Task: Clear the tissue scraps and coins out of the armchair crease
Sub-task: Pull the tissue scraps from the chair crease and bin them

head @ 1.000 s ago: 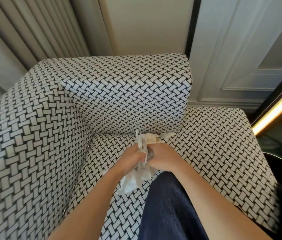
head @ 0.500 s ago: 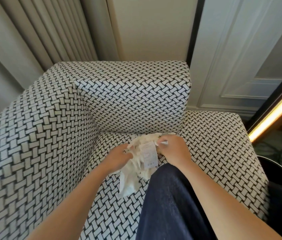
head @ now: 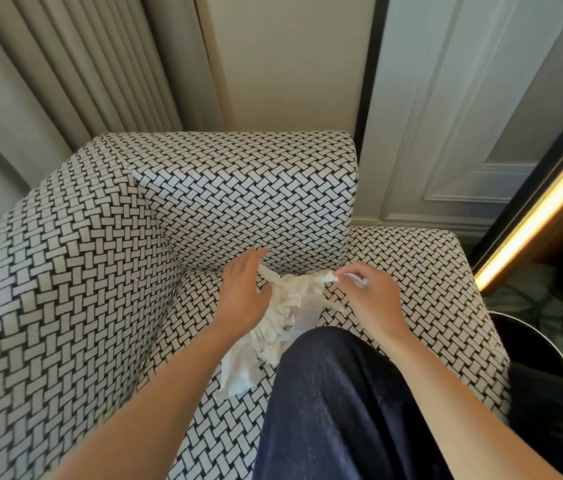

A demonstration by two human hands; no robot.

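Tissue scraps [head: 290,303] bunched between hands; one end pinched by right hand [head: 370,299]; left hand [head: 243,292] laid flat alongside, fingers straight.

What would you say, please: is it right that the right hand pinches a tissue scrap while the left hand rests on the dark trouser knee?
Not quite: in the head view the left hand lies open at the armchair crease, away from the knee. The right hand does pinch a tissue scrap.

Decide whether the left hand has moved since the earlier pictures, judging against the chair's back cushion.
Yes. The left hand has opened off the tissue and reached forward; its straight fingertips now meet the back cushion at its lower edge.
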